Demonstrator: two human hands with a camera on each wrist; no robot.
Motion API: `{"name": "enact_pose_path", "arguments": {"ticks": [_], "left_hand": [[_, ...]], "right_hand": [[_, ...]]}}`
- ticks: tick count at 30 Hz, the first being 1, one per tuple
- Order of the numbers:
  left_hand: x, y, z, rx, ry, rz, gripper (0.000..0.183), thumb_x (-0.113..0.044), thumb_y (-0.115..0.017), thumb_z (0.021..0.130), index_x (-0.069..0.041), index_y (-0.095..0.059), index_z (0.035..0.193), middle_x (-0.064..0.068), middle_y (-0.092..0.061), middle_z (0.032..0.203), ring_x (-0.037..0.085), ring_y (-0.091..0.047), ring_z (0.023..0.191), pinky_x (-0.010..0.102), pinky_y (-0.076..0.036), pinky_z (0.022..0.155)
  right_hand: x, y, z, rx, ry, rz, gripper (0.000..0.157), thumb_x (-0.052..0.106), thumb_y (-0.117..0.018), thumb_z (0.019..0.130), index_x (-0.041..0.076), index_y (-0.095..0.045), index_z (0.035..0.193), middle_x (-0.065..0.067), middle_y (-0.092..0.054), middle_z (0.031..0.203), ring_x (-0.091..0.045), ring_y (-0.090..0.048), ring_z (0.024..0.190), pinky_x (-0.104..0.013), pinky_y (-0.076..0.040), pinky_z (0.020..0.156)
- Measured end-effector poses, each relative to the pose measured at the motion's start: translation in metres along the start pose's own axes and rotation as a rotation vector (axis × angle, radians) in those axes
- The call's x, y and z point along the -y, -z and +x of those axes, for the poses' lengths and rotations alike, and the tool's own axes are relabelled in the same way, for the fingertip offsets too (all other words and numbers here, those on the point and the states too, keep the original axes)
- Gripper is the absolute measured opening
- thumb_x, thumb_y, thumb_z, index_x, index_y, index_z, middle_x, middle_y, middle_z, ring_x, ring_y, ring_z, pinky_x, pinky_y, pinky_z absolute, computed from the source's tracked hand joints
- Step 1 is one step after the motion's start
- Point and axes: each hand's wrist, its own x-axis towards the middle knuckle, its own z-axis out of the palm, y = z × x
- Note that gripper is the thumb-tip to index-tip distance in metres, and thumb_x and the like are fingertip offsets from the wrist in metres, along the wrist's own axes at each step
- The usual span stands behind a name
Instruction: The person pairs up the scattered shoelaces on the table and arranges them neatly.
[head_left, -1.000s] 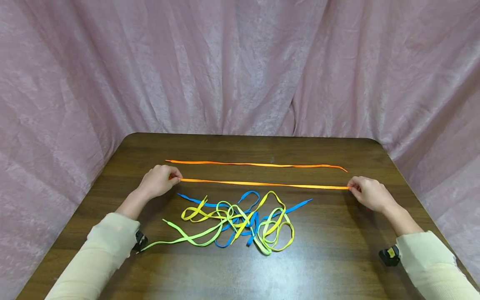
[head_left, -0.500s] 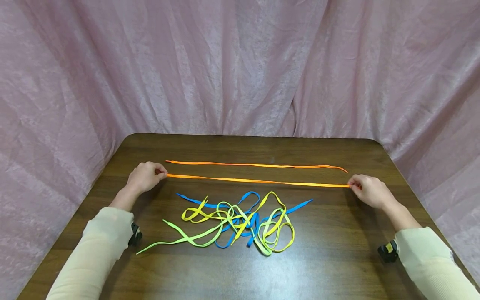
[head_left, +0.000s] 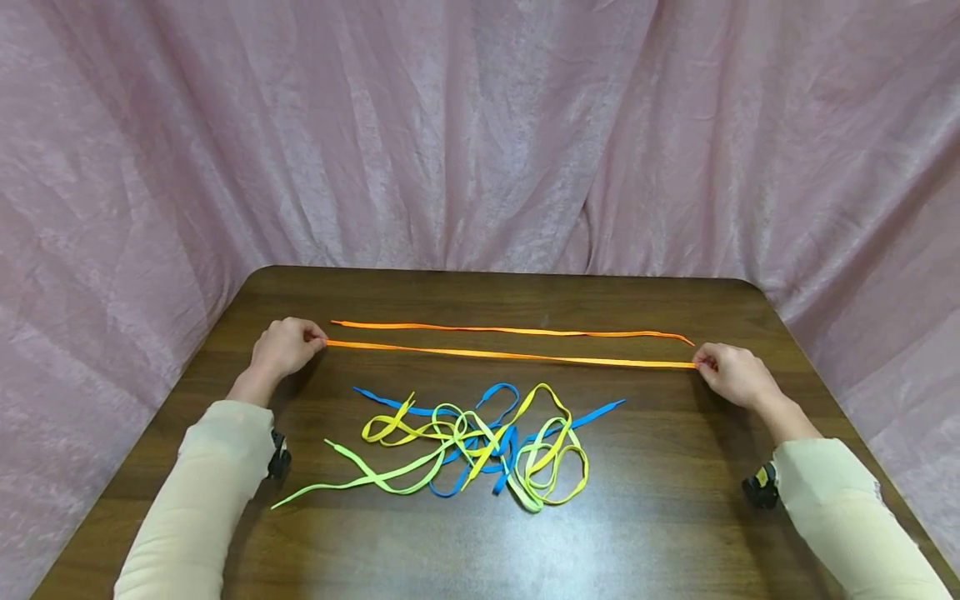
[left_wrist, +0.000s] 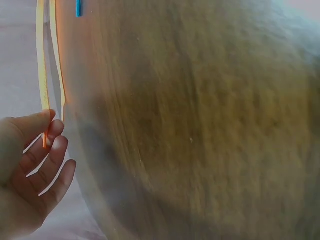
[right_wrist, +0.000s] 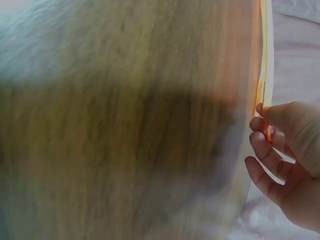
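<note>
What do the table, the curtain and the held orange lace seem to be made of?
Table: wood or wood-look laminate, glossy, by its brown grain and bright reflection.
Curtain: probably velvet, from its patchy sheen and soft folds.
Held lace: perhaps matte fabric, being flat and ribbon-like; weave unclear.

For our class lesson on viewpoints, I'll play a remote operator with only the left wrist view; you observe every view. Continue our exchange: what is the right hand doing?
Observer: The right hand pinches the other end of the held orange lace.
Operator: And that blue tip?
Observer: Blue lacing, jumbled with yellow lacing and green lacing.
Operator: How does the far end of the loose orange lace lie?
Observer: It bends toward the person.
</note>
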Motion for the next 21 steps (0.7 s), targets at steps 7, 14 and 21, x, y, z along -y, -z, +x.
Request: {"name": "enact_pose_path", "arguments": {"ticks": [7, 14, 21], "left_hand": [[0.002, -0.006, 0.008, -0.031, 0.037, 0.007, 0.014, -0.026, -0.062, 0.085, -0.014, -0.069, 0.086, 0.004, -0.066, 0.081, 0.027, -0.058, 0.075, 0.038, -0.04, 0.057], [-0.003, -0.01, 0.015, -0.039, 0.077, 0.008, 0.014, -0.023, -0.059, 0.086, -0.012, -0.068, 0.086, 0.006, -0.065, 0.082, 0.03, -0.058, 0.076, 0.039, -0.041, 0.058], [-0.009, -0.012, 0.021, -0.035, 0.142, 0.008, 0.015, -0.022, -0.057, 0.086, -0.012, -0.068, 0.089, 0.011, -0.064, 0.09, 0.036, -0.058, 0.083, 0.044, -0.042, 0.061]], "right_hand": [[0.0, -0.005, 0.009, -0.074, -0.025, -0.012, 0.004, 0.005, -0.057, 0.079, 0.005, -0.058, 0.084, -0.004, -0.058, 0.07, -0.02, -0.051, 0.059, -0.038, -0.039, 0.05], [-0.001, -0.007, 0.017, -0.1, -0.079, -0.028, 0.005, 0.005, -0.055, 0.079, 0.004, -0.058, 0.084, -0.009, -0.056, 0.072, -0.027, -0.053, 0.062, -0.047, -0.042, 0.053], [-0.001, -0.009, 0.025, -0.112, -0.121, -0.047, 0.004, 0.005, -0.055, 0.079, 0.003, -0.057, 0.082, -0.012, -0.054, 0.074, -0.031, -0.053, 0.065, -0.051, -0.042, 0.057]]}}
